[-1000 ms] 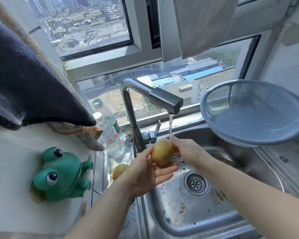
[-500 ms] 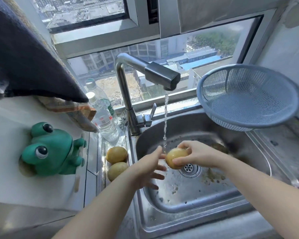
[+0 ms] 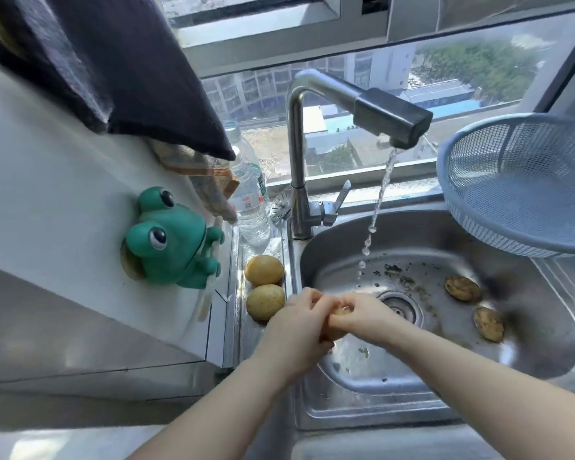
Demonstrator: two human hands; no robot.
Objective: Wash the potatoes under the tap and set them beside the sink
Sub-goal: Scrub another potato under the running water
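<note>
Mostly hidden at frame centre: a potato [image 3: 337, 330], clasped between left hand [image 3: 297, 330] and right hand [image 3: 362, 315]. Bottle [image 3: 249, 200] label unreadable, upper left of centre.

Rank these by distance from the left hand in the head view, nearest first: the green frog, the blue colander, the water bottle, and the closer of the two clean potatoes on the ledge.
From the left hand:
1. Closer clean potato, just left of it on the ledge.
2. Green frog, farther left on the wall.
3. Water bottle, behind, by the window.
4. Blue colander, far right above the sink.
</note>
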